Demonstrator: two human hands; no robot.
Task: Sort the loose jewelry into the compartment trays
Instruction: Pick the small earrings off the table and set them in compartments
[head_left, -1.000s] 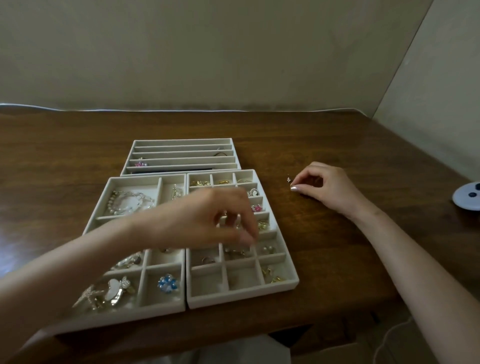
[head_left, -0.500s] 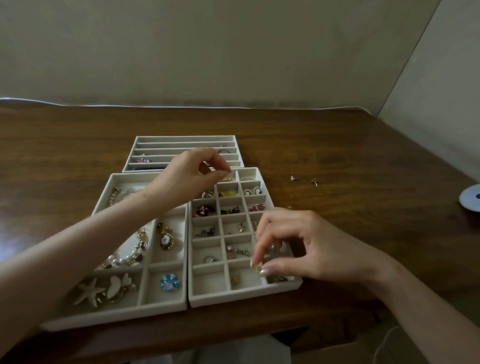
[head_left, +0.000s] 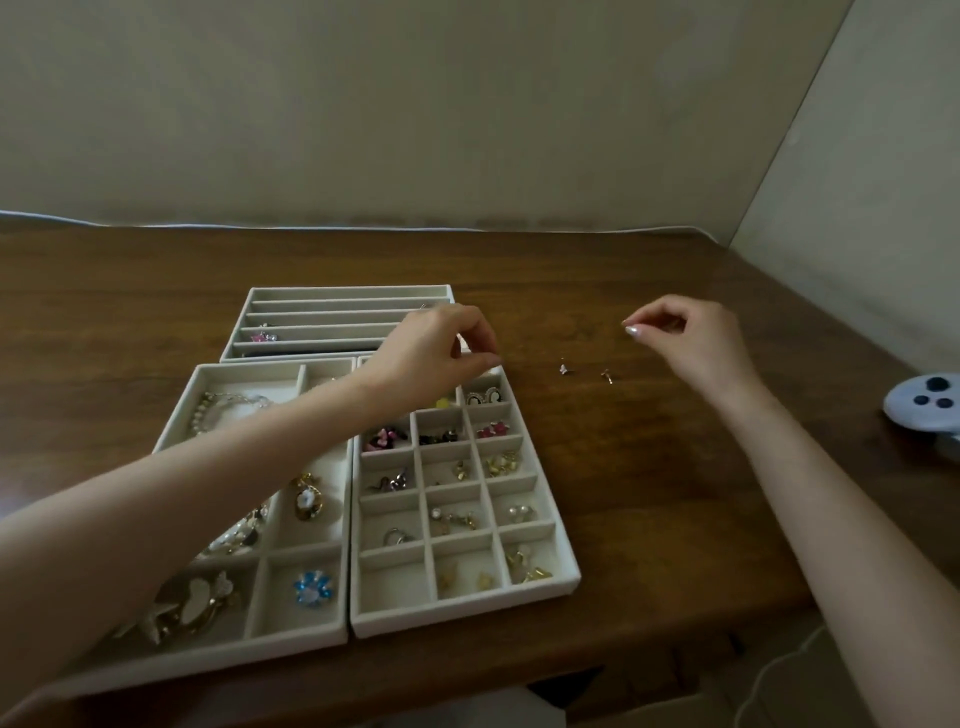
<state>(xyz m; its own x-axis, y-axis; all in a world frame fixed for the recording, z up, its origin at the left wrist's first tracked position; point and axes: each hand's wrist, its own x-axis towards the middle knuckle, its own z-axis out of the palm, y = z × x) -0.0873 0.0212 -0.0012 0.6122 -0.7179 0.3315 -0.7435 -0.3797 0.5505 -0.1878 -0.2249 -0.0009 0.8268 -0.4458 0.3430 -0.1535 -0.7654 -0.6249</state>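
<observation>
2 loose studs (head_left: 563, 368) lie on the wooden table (head_left: 649, 493) just right of the grid tray (head_left: 467, 616), level with its far corner, apart from each other and untouched. Right hand (head_left: 691, 338) hovers further right of that tray, beyond the studs, thumb and forefinger curled tip to tip; cannot tell whether anything is pinched. Left hand (head_left: 431, 353) sits over the grid tray's far right corner, fingers likewise pinched, contents not discernible; wide-cell tray (head_left: 234, 654) abuts the grid tray's left side.

Both forearms (head_left: 208, 493) are bare, and a pale glossy nail (head_left: 631, 330) tips the right grip (head_left: 696, 343).
</observation>
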